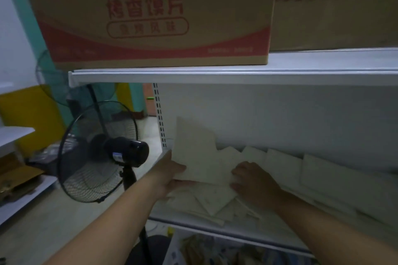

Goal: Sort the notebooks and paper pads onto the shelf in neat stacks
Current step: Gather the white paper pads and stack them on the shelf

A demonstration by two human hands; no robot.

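Several pale cream notebooks and paper pads lie scattered on the white shelf. My left hand grips the lower left edge of a tilted stack of notebooks, which stands raised at the shelf's left end. My right hand holds the right side of the same stack, fingers curled on its lower corner. More loose notebooks lie flat below the hands. Further pads lean and overlap along the shelf to the right.
A black standing fan stands just left of the shelf. The shelf above carries a large cardboard box with red print and a second box. A lower shelf holds mixed items. A white table is far left.
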